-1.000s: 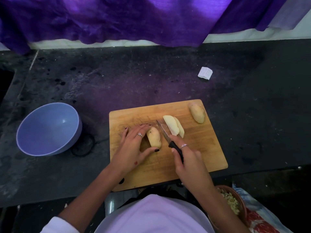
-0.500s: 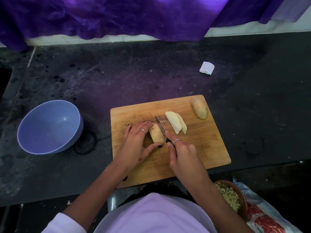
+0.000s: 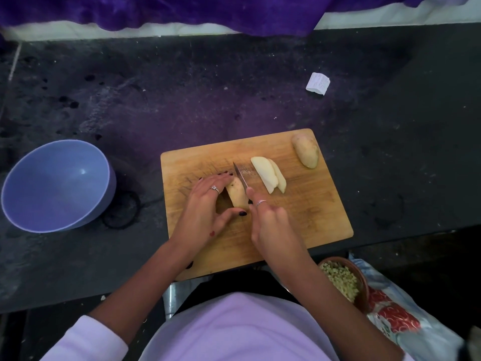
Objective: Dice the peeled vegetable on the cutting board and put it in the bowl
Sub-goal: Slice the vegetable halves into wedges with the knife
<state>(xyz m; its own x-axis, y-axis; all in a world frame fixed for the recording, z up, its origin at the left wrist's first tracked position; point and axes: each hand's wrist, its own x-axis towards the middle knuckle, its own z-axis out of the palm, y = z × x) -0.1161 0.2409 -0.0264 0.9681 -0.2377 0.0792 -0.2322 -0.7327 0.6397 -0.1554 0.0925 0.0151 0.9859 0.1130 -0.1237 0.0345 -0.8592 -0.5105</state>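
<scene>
Comparing with the frame a second ago: the knife (image 3: 240, 176) has closed in on the potato piece (image 3: 237, 196), its blade now lying against that piece's right side where a gap stood before. The right hand (image 3: 270, 225) has travelled forward with it; its fingers curl round the handle, which is now mostly hidden, the forefinger stretched along the spine. The left hand (image 3: 205, 212) holds the piece as before, fingertips over its far end, thumb hooked at its near end.

Taking the cutting board (image 3: 312, 217) as landmark: the gripped piece sits left of its centre; two cut slices (image 3: 268, 174) lie overlapped at mid-board, unmoved; a potato half (image 3: 307, 153) rests at the far right corner. The blue bowl (image 3: 56, 185) stands on the dark counter (image 3: 182, 87) well to the board's left. A white paper scrap (image 3: 317, 83) lies beyond the board's far right corner; its printing is too small to read. No brand or label is legible elsewhere.
</scene>
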